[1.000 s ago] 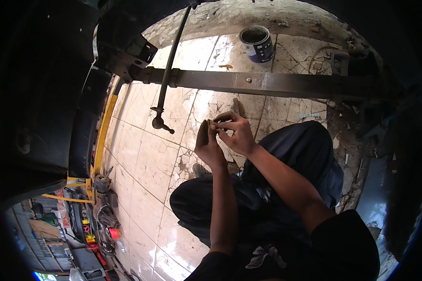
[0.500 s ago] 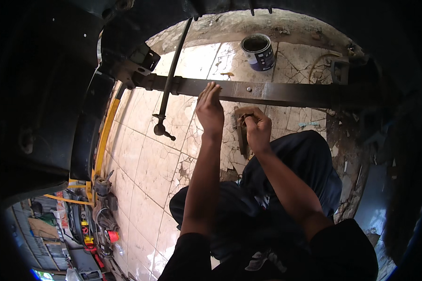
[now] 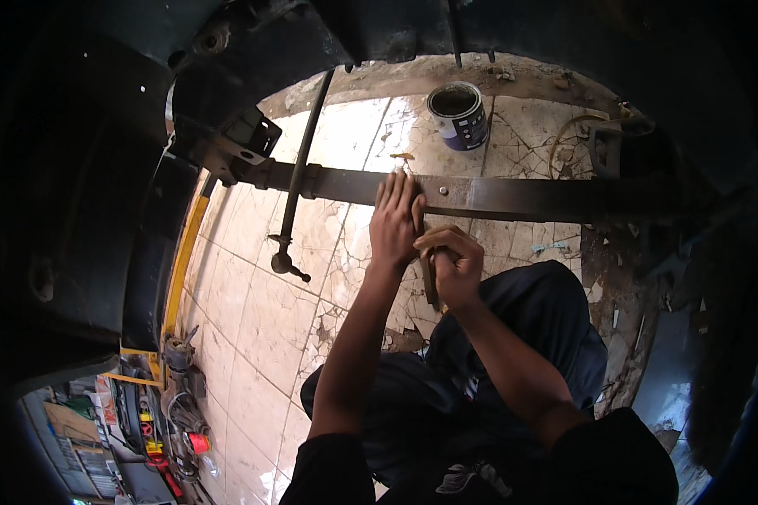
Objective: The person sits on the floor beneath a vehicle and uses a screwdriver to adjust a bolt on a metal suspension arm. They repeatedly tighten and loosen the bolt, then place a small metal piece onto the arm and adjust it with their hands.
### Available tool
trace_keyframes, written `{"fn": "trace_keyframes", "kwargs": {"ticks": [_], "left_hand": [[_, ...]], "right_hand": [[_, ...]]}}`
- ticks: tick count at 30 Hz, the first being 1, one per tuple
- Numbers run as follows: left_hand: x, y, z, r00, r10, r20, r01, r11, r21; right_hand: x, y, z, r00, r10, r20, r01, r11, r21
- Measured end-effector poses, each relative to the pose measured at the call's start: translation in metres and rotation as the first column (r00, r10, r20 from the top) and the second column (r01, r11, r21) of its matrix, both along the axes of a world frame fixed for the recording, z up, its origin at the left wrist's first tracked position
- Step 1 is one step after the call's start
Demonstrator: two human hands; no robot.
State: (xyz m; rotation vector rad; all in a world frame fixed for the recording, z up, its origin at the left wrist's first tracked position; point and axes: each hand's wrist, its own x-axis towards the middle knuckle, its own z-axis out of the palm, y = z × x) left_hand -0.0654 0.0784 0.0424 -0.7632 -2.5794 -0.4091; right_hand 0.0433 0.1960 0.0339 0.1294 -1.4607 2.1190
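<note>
A long dark leaf spring (image 3: 531, 198) runs across in front of me, with a paler worn patch around a bolt head (image 3: 443, 190). My left hand (image 3: 396, 220) lies over its near edge, fingers stretched out and close together. Just below, near the left wrist, my right hand (image 3: 455, 263) is closed, thumb and fingers bent in. A thin brown piece shows at its fingertips, too small to name. Beneath the hands a narrow dark strip (image 3: 430, 282) is partly hidden by the right hand.
A dark rod (image 3: 305, 156) with a ball joint (image 3: 283, 259) crosses the spring at left. An open paint can (image 3: 459, 118) stands on the cracked tile floor (image 3: 253, 295) beyond it. Dark vehicle bodywork (image 3: 76, 210) arches around. Yellow framing (image 3: 185, 261) and scattered parts lie at left.
My left hand has moved slightly right and nearer along the spring. The right hand has drawn closer to it and lower. The whole view has shifted a little.
</note>
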Motion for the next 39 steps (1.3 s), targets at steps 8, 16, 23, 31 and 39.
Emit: {"fn": "trace_keyframes", "kwargs": {"ticks": [8, 16, 23, 31, 39], "left_hand": [[-0.015, 0.012, 0.003, 0.997, 0.076, 0.023, -0.074, 0.996, -0.056], [0.019, -0.006, 0.001, 0.997, -0.072, 0.023, 0.074, 0.995, -0.073], [-0.013, 0.010, 0.008, 0.997, 0.068, 0.037, -0.059, 0.979, -0.197], [-0.004, -0.006, 0.013, 0.995, -0.084, 0.062, 0.093, 0.980, -0.175], [0.009, 0.002, 0.019, 0.982, -0.140, 0.124, 0.156, 0.980, -0.127]], "right_hand": [[-0.006, 0.038, 0.023, 0.992, -0.119, -0.052, 0.116, 0.991, -0.060], [-0.002, 0.070, 0.019, 0.981, -0.192, -0.032, 0.188, 0.976, -0.110], [-0.005, 0.059, 0.016, 0.990, -0.112, 0.085, 0.125, 0.980, -0.157], [-0.010, 0.061, 0.009, 0.990, -0.095, 0.107, 0.122, 0.951, -0.285], [-0.011, 0.069, 0.004, 0.987, -0.109, 0.116, 0.134, 0.960, -0.244]]}}
